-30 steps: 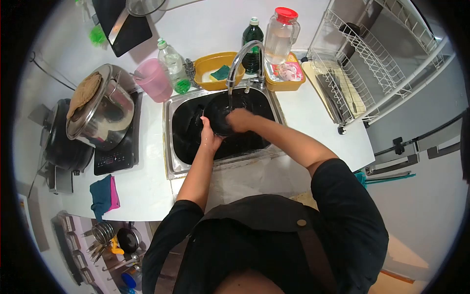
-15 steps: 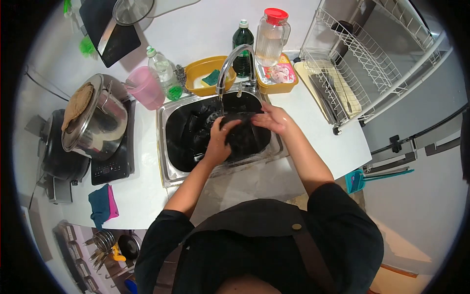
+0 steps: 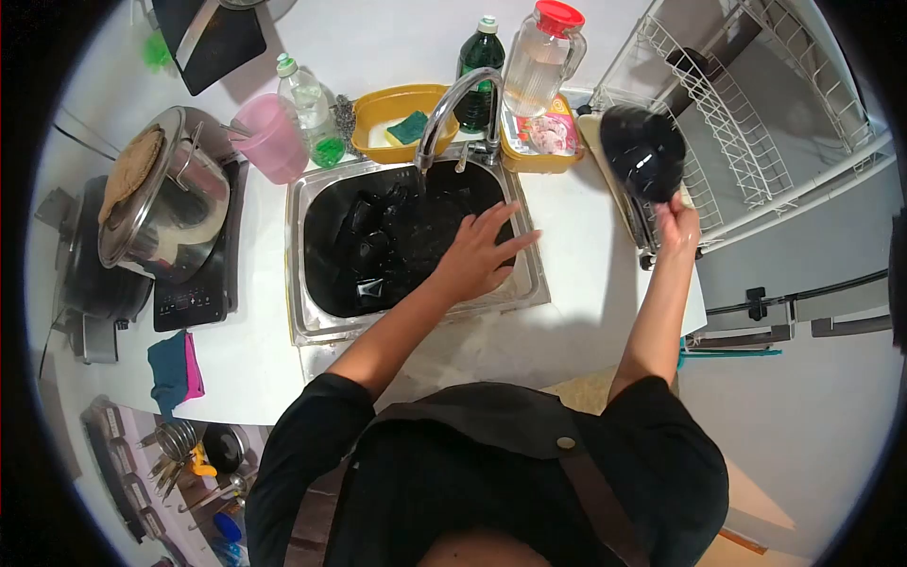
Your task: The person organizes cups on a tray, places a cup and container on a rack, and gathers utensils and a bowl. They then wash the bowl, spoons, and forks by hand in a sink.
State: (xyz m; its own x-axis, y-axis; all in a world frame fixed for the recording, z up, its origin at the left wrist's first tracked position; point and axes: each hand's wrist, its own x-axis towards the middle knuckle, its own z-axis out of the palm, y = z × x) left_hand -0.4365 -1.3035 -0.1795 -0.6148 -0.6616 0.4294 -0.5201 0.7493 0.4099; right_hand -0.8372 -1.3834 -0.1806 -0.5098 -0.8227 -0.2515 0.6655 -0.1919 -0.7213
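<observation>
My right hand (image 3: 677, 225) grips a shiny, wet-looking black bowl (image 3: 644, 153) by its near edge, lifted at the lower tier of the white wire dish rack (image 3: 784, 189). Over the right part of the steel sink (image 3: 295, 255), my left hand (image 3: 480, 253) is empty, its fingers spread. Several black dishes (image 3: 368, 248) lie in the dark basin to the left of that hand. The curved faucet (image 3: 453, 99) reaches over the back of the sink.
Behind the sink stand a yellow basin (image 3: 373, 102) with a sponge (image 3: 407, 128), a green bottle (image 3: 480, 66) and a red-lidded pitcher (image 3: 540, 71). A pink cup (image 3: 271, 142) and a steel pot (image 3: 179, 222) on a cooktop (image 3: 194, 304) are at left.
My right hand has moved from the sink to the rack at the right, carrying the black bowl. My left hand has shifted right over the basin, and its fingers are spread.
</observation>
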